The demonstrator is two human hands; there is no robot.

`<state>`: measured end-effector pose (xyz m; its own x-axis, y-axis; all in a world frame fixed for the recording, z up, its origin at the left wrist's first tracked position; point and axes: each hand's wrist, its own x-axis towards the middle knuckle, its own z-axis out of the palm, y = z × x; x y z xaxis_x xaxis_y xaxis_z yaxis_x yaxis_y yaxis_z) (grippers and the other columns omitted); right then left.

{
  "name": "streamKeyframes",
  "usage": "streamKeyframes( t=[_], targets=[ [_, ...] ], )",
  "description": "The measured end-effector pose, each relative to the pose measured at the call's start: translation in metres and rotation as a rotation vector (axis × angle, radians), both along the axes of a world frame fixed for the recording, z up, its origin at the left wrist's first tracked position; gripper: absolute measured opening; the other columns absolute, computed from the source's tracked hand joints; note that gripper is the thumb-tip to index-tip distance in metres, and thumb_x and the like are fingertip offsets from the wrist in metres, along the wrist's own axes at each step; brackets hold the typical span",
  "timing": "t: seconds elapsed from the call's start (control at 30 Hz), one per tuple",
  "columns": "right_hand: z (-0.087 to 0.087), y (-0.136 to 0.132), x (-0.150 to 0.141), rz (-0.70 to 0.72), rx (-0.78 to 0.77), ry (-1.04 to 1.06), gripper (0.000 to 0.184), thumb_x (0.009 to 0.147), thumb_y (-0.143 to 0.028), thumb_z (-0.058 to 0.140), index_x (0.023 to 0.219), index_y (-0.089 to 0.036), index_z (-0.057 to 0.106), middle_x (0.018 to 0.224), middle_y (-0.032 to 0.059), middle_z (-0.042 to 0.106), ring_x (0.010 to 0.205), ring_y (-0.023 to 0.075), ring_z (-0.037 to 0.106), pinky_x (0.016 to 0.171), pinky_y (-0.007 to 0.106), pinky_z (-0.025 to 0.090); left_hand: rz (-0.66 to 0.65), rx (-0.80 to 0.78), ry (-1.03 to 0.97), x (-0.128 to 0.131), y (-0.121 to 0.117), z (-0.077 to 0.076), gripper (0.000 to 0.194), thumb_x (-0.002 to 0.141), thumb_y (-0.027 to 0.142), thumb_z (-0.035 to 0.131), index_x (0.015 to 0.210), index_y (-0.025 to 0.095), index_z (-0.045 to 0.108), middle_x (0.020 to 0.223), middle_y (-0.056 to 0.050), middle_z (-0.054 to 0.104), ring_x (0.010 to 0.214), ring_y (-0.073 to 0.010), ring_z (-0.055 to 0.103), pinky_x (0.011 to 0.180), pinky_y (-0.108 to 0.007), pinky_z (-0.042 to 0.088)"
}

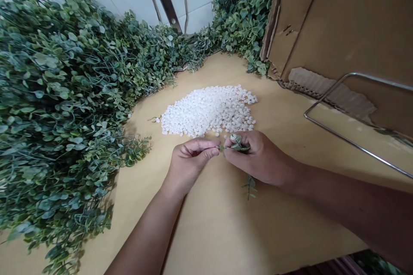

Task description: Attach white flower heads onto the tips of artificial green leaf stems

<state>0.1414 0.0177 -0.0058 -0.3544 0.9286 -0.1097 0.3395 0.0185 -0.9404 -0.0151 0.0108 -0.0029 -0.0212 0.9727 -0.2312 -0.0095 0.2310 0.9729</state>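
Observation:
My left hand (195,157) pinches the end of an artificial leaf sprig (236,139) between thumb and fingertips. Around the same sprig my right hand (258,154) is closed, its fingertips almost meeting those of the left. Small green leaves stick out above the right fist, and another leafy piece (250,187) hangs below it. Just beyond both hands lies a heap of small white plastic beads (208,109). Whether a bead sits between the fingertips is hidden.
Large piles of artificial greenery (64,94) fill the left side and the back (245,8). A cardboard box (348,21) stands at the right, with a bent metal wire frame (355,146) before it. Tan sheeting (206,232) covers the table.

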Motion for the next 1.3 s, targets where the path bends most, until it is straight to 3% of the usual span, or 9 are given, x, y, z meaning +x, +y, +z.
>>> streamKeyframes(
  t=[0.43, 0.8, 1.3],
  targets=[
    [0.0005, -0.0008, -0.0004, 0.037, 0.017, -0.067, 0.030, 0.077, -0.031, 0.044, 0.054, -0.015, 0.032, 0.049, -0.0055, 0.027, 0.048, 0.0010, 0.025, 0.046, 0.017, 0.022, -0.012, 0.004, 0.008, 0.0010, 0.0001, 0.0013, 0.013, 0.051, 0.021, 0.081, 0.059, 0.016, 0.072, 0.067, -0.003, 0.072, 0.065, -0.0133, 0.065, 0.072, -0.026, 0.053],
    [-0.0016, -0.0021, -0.0034, 0.010, 0.131, -0.092, 0.028, 0.077, -0.026, 0.041, 0.054, -0.014, 0.031, 0.051, -0.0043, 0.029, 0.050, 0.0018, 0.027, 0.048, 0.017, 0.022, -0.068, 0.013, 0.041, 0.0009, 0.0014, 0.0021, 0.012, 0.052, 0.022, 0.081, 0.057, 0.016, 0.072, 0.066, -0.003, 0.072, 0.063, -0.0128, 0.063, 0.069, -0.024, 0.053],
    [-0.0032, 0.0013, -0.0027, 0.026, 0.040, -0.011, 0.029, 0.076, -0.030, 0.042, 0.055, -0.016, 0.029, 0.051, -0.0054, 0.026, 0.048, 0.0010, 0.024, 0.046, 0.016, 0.021, -0.040, 0.019, -0.033, 0.0005, 0.0010, 0.0000, 0.020, 0.047, 0.028, 0.084, 0.059, 0.017, 0.072, 0.066, -0.002, 0.072, 0.063, -0.0118, 0.065, 0.068, -0.023, 0.054]
  ],
)
